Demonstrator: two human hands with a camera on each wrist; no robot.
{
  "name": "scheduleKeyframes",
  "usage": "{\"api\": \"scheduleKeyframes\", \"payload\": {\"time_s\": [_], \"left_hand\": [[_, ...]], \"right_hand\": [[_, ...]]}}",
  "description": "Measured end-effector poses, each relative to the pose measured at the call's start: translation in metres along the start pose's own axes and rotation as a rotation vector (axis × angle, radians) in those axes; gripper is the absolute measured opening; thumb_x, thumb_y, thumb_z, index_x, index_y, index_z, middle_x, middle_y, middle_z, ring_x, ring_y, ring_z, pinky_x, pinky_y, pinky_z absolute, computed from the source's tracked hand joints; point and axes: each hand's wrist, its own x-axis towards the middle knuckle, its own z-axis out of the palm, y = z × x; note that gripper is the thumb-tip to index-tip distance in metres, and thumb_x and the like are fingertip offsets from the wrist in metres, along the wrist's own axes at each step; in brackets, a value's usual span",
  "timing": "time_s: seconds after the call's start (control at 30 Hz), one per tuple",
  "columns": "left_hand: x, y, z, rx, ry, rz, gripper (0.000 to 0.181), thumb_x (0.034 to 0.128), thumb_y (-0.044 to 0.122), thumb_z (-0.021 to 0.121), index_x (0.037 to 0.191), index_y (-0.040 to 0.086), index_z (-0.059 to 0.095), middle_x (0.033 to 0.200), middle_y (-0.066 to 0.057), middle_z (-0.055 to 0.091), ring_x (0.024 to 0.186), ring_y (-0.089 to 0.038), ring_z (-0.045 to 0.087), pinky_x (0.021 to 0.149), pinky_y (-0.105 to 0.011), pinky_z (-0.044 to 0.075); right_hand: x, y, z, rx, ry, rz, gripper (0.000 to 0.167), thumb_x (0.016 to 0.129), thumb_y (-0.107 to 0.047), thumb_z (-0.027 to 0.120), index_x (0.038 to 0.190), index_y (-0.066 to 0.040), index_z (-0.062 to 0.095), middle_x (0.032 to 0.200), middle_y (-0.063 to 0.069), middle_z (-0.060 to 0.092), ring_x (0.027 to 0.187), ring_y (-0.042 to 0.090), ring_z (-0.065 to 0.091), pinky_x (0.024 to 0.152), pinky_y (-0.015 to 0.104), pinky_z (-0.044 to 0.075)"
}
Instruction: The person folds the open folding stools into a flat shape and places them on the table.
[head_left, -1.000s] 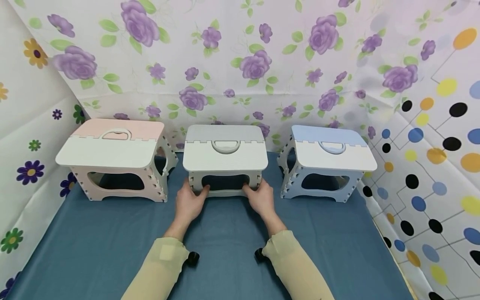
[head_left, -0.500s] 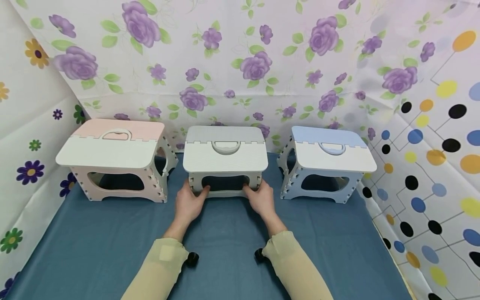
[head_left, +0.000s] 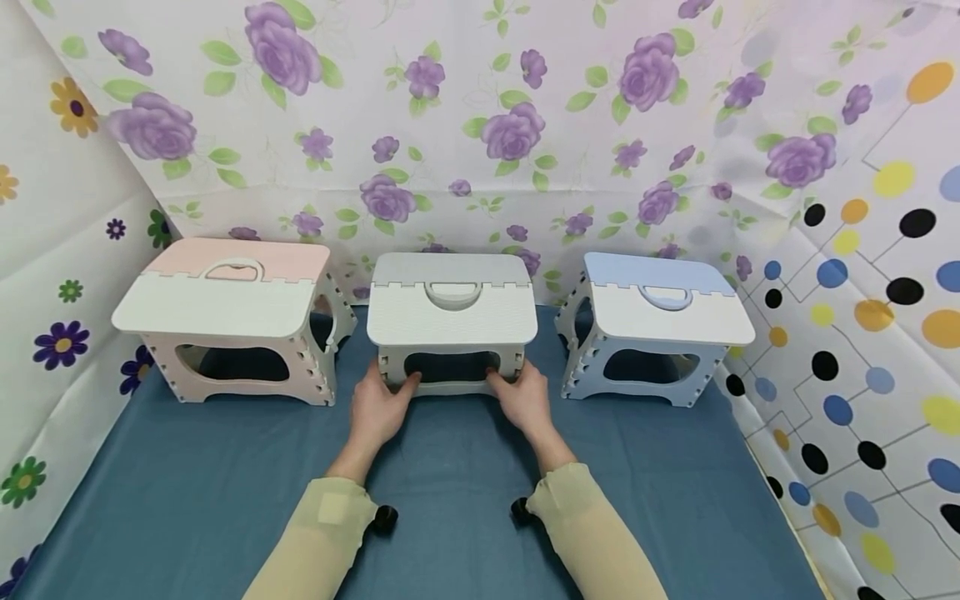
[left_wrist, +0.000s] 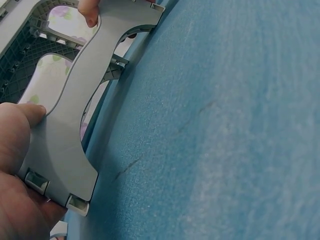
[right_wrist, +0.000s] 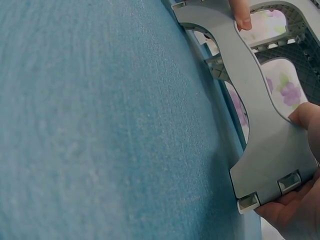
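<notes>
A grey and white folding step stool (head_left: 450,315) stands unfolded in the middle of the head view, its carry handle lying in the top. My left hand (head_left: 378,404) grips its lower left front leg, the thumb over the edge of the front opening and the fingers around the outer side. On the opposite leg my right hand (head_left: 522,398) holds in the same way. Both wrist views show the grey front leg panel (left_wrist: 62,135) pinched at its corners, and in the right wrist view the panel's foot (right_wrist: 248,202) sits by the blue cloth.
A pink and white folding stool (head_left: 217,304) stands to the left and a blue and white one (head_left: 663,300) to the right. Blue cloth (head_left: 450,500) covers the table. Behind hangs a floral curtain (head_left: 315,192); a dotted sheet (head_left: 847,275) lines the right side.
</notes>
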Motion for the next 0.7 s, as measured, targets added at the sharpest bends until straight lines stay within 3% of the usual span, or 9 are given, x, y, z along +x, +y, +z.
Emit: {"api": "scheduleKeyframes", "payload": {"time_s": [0.17, 0.4, 0.53, 0.7], "left_hand": [[-0.001, -0.002, -0.001, -0.043, -0.014, -0.01, 0.068, 0.1002, 0.033, 0.077, 0.149, -0.004, 0.049, 0.137, -0.031, 0.064, 0.122, -0.047, 0.066, 0.099, -0.061, 0.051], [0.0, -0.009, -0.006, -0.125, -0.052, -0.072, 0.075, 0.098, 0.04, 0.08, 0.152, 0.0, 0.047, 0.137, -0.026, 0.063, 0.121, -0.043, 0.065, 0.099, -0.058, 0.051], [0.001, -0.011, -0.005, -0.153, -0.07, -0.065, 0.074, 0.0968, 0.042, 0.082, 0.15, 0.002, 0.05, 0.138, -0.023, 0.063, 0.122, -0.041, 0.063, 0.101, -0.057, 0.05], [-0.001, -0.015, -0.006, -0.2, -0.069, -0.073, 0.069, 0.0965, 0.038, 0.083, 0.148, 0.003, 0.054, 0.138, -0.022, 0.063, 0.123, -0.04, 0.063, 0.103, -0.056, 0.049]], "right_hand": [[0.001, 0.003, -0.004, 0.003, -0.045, -0.013, 0.045, 0.1, -0.032, 0.076, 0.133, -0.004, 0.067, 0.12, 0.016, 0.076, 0.095, 0.025, 0.071, 0.083, 0.046, 0.058], [0.003, 0.006, -0.015, 0.058, -0.167, -0.046, 0.059, 0.101, -0.041, 0.076, 0.146, -0.008, 0.057, 0.131, 0.017, 0.071, 0.101, 0.029, 0.073, 0.086, 0.05, 0.058], [0.004, 0.01, -0.021, 0.056, -0.175, -0.052, 0.065, 0.1, -0.042, 0.079, 0.151, -0.011, 0.054, 0.139, 0.015, 0.067, 0.114, 0.03, 0.07, 0.092, 0.052, 0.056], [0.002, 0.014, -0.02, 0.065, -0.189, -0.039, 0.067, 0.1, -0.044, 0.078, 0.153, -0.013, 0.053, 0.142, 0.015, 0.065, 0.117, 0.03, 0.067, 0.093, 0.052, 0.055]]}}
